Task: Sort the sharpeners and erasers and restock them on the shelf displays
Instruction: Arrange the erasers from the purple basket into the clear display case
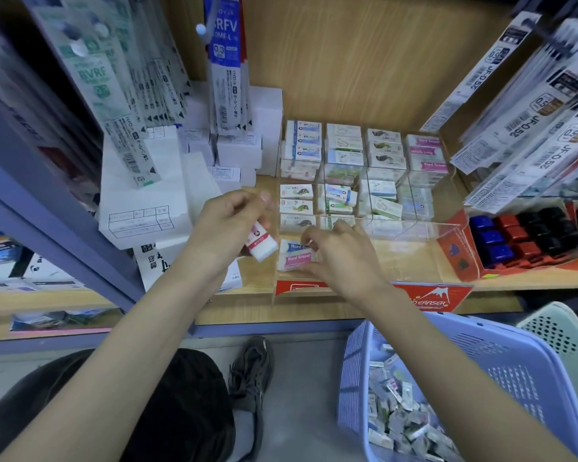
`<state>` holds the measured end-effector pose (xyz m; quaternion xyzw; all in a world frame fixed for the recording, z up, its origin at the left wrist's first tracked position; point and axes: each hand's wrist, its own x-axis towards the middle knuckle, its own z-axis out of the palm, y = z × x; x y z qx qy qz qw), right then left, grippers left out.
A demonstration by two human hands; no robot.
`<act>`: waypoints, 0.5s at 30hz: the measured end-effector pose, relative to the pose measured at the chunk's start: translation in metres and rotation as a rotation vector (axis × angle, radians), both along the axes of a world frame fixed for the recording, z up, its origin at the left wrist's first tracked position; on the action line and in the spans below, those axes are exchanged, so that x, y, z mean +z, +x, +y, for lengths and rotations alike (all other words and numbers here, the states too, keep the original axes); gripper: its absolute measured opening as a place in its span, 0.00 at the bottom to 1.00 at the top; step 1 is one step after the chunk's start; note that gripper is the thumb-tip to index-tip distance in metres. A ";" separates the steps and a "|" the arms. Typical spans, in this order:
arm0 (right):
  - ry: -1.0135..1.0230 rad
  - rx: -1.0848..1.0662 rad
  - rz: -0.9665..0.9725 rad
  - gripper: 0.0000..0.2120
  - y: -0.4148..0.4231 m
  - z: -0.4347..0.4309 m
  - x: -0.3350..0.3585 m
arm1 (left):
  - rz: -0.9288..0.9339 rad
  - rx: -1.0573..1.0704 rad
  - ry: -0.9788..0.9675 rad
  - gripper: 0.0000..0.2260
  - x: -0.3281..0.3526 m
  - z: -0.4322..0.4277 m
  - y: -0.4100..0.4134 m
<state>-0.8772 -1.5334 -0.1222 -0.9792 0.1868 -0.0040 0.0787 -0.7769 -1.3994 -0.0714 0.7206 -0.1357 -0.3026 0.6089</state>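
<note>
- Refill packs (114, 95) hang at far left, above stacked white boxes (141, 201) on the shelf (314, 311)
- Left hand (224, 228) hovers just left of the case; its fingers curl around a white eraser (262, 245) with a red-and-pink sleeve, held tilted above the shelf
- Clear case (414, 228) stands on the shelf; its rear compartments hold stacked erasers (344, 145); in the front-left compartment a blue eraser (292, 245) and a pink eraser (297, 258) lie touching
- Right hand (341, 258) reaches into that compartment; its fingers pinch the pink eraser, thumb at its near edge
- Purple basket (481, 345) sits on the floor at lower right, holding loose erasers (397, 415)
- Red tray (454, 251) stands just right of the case; blue, red and black blocks (514, 238) fill it
</note>
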 end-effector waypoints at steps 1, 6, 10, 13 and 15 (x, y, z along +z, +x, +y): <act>-0.058 0.042 0.053 0.18 0.003 -0.001 0.002 | 0.069 0.032 -0.028 0.10 0.001 -0.001 0.002; -0.272 0.143 0.177 0.14 0.014 -0.002 0.004 | 0.359 0.067 -0.217 0.15 0.007 -0.004 0.001; -0.305 0.099 0.211 0.16 0.018 0.001 0.000 | 0.371 0.048 -0.220 0.16 0.006 -0.005 -0.002; -0.033 0.005 0.082 0.19 0.008 -0.002 0.011 | 0.336 0.027 -0.195 0.14 0.001 -0.006 -0.001; 0.337 -0.128 -0.221 0.17 -0.006 0.004 0.024 | 0.316 -0.018 -0.192 0.11 -0.003 -0.006 -0.001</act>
